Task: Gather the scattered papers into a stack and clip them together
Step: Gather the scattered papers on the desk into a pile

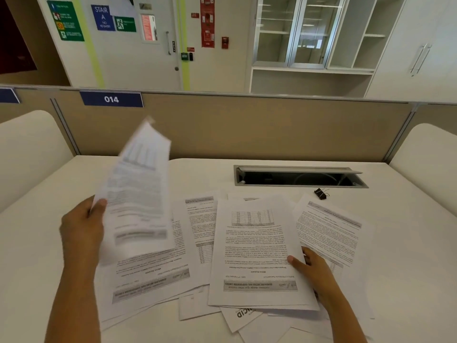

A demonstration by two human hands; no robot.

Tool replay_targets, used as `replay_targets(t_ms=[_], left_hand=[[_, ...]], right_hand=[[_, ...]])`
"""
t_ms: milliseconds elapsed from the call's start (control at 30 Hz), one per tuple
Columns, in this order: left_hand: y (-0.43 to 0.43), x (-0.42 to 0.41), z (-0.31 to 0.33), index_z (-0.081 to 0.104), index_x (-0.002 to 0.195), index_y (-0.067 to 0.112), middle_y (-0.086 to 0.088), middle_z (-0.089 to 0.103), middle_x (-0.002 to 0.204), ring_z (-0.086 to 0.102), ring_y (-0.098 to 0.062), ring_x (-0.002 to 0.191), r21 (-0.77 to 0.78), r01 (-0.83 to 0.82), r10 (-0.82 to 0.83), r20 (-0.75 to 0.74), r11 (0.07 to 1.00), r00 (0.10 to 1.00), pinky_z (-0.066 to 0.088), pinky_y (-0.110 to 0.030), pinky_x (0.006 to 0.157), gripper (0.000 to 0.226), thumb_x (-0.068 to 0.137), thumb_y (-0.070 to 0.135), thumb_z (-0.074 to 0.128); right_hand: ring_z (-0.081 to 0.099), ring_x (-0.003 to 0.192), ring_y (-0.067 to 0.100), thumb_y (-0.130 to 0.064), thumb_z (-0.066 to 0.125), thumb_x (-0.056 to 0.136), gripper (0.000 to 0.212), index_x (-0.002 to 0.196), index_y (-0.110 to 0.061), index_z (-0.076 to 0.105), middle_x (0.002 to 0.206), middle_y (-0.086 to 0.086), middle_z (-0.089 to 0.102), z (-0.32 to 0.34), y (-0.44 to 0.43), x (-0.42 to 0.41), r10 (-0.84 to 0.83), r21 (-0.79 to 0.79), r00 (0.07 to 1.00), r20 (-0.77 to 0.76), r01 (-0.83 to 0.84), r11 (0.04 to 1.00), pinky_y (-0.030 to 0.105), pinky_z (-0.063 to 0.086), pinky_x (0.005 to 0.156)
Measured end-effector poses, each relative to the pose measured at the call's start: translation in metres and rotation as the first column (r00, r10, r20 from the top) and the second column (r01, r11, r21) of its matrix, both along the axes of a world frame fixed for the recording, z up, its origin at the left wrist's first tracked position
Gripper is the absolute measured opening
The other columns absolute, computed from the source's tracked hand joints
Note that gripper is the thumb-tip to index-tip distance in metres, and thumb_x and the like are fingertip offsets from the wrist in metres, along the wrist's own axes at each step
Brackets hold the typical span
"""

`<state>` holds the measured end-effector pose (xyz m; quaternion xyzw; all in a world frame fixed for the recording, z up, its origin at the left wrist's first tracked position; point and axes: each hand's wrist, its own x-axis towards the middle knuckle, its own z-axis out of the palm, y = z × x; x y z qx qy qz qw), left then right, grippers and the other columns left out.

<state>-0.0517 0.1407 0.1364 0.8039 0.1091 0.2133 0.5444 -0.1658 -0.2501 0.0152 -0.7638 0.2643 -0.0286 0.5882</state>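
The left hand (82,224) pinches a lifted, blurred sheaf of papers (138,194); the right hand (312,271) grips 1 printed sheet (257,248), thumb on top. Across the tabletop's (408,256) near half other papers (329,229) overlap, a black binder clip (320,193) lying beyond them by the cable hatch (296,169).

white desk (395,243) – cable hatch (296,180) open | tan partition (247,129), tag 014 (111,99) | glass-door shelves (306,33) | door (138,63) – stair sign (102,18)

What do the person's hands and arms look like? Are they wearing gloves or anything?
No gloves. The left hand and right hand are both bare, with no rings that I can see. The forearms are bare too: no sleeves, watch or bracelet show down to the bottom edge of the picture.
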Motion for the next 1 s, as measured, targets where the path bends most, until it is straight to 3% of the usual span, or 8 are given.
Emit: replay_targets(t_ms=[133, 267, 367, 533, 700, 833, 933, 1000], left_hand=[[-0.048, -0.004, 0.014, 0.064, 0.104, 0.01, 0.007, 0.069, 0.076, 0.064, -0.024, 0.078, -0.416, 0.256, -0.285, -0.008, 0.872, 0.958, 0.055, -0.03, 0.074, 0.018, 0.091, 0.011, 0.052], [-0.107, -0.011, -0.012, 0.066, 0.09, 0.012, -0.002, 0.068, 0.081, 0.062, -0.021, 0.075, -0.263, 0.409, -0.452, -0.134, 0.874, 0.882, 0.051, -0.029, 0.068, 0.014, 0.092, 0.014, 0.052], [-0.149, -0.021, -0.041, 0.066, 0.104, 0.008, -0.008, 0.069, 0.097, 0.058, -0.011, 0.069, -0.177, 0.479, -0.51, -0.245, 0.86, 0.825, 0.045, -0.018, 0.057, 0.02, 0.093, 0.014, 0.05], [-0.177, -0.028, -0.086, 0.059, 0.12, 0.004, -0.01, 0.063, 0.122, 0.059, -0.019, 0.103, -0.095, 0.507, -0.507, -0.337, 0.856, 0.793, 0.041, -0.017, 0.087, 0.03, 0.093, 0.006, 0.048], [-0.174, -0.027, -0.099, 0.052, 0.126, 0.004, -0.014, 0.061, 0.123, 0.059, -0.027, 0.11, -0.067, 0.42, -0.416, -0.34, 0.905, 0.843, 0.046, -0.03, 0.094, 0.036, 0.09, 0.003, 0.051], [-0.153, -0.013, -0.094, 0.047, 0.131, 0.008, -0.014, 0.062, 0.12, 0.063, -0.029, 0.102, 0.02, 0.326, -0.306, -0.294, 0.945, 0.905, 0.051, -0.033, 0.088, 0.043, 0.088, 0.007, 0.056], [-0.114, 0.009, -0.092, 0.046, 0.131, 0.007, -0.018, 0.054, 0.13, 0.056, -0.034, 0.112, 0.223, 0.095, -0.031, -0.273, 0.97, 0.961, 0.047, -0.043, 0.091, 0.049, 0.086, 0.014, 0.062], [-0.078, 0.023, -0.093, 0.041, 0.134, 0.003, -0.024, 0.043, 0.138, 0.042, -0.042, 0.125, 0.347, -0.091, 0.219, -0.349, 0.933, 0.911, 0.038, -0.053, 0.099, 0.061, 0.082, 0.021, 0.067]], right_hand=[[0.071, 0.087, 0.021, -0.025, 0.064, 0.085, 0.037, 0.121, -0.018, 0.055, 0.106, 0.001, 0.071, 0.001, -0.001, -0.001, 0.035, -0.02, 0.999, 0.002, -0.035, 0.999, 0.043, 0.059, 0.077], [0.071, 0.087, 0.022, -0.037, 0.051, 0.092, 0.025, 0.11, -0.024, 0.062, 0.101, 0.002, 0.073, 0.006, 0.003, -0.002, -0.007, 0.064, 0.999, 0.036, 0.005, 0.998, 0.047, 0.057, 0.083], [0.068, 0.091, 0.019, -0.063, 0.025, 0.089, 0.045, 0.094, -0.04, 0.064, 0.094, -0.004, 0.072, 0.014, 0.007, -0.004, -0.034, 0.159, 0.999, 0.025, 0.029, 0.987, 0.043, 0.053, 0.088], [0.064, 0.1, 0.017, -0.07, 0.043, 0.078, 0.048, 0.101, -0.034, 0.064, 0.104, -0.007, 0.069, 0.016, 0.009, 0.0, -0.004, 0.108, 1.0, 0.015, 0.002, 0.994, 0.046, 0.05, 0.095], [0.069, 0.091, 0.021, -0.03, 0.055, 0.09, 0.033, 0.12, -0.017, 0.06, 0.103, -0.002, 0.071, 0.007, 0.005, 0.001, -0.015, -0.044, 0.999, -0.05, 0.013, 0.999, 0.047, 0.055, 0.086], [0.068, 0.093, 0.022, -0.022, 0.055, 0.09, 0.032, 0.122, -0.018, 0.058, 0.108, 0.001, 0.07, 0.004, 0.005, 0.003, -0.033, -0.064, 0.996, -0.082, 0.028, 0.998, 0.047, 0.054, 0.088], [0.067, 0.095, 0.022, -0.023, 0.054, 0.09, 0.034, 0.124, -0.018, 0.057, 0.11, 0.001, 0.069, 0.002, 0.004, 0.003, -0.044, -0.075, 0.995, -0.091, 0.037, 0.996, 0.047, 0.053, 0.089], [0.067, 0.094, 0.023, -0.022, 0.054, 0.091, 0.031, 0.121, -0.019, 0.058, 0.107, -0.001, 0.069, 0.004, 0.005, 0.004, -0.044, -0.098, 0.995, -0.093, 0.035, 0.995, 0.046, 0.053, 0.09]])
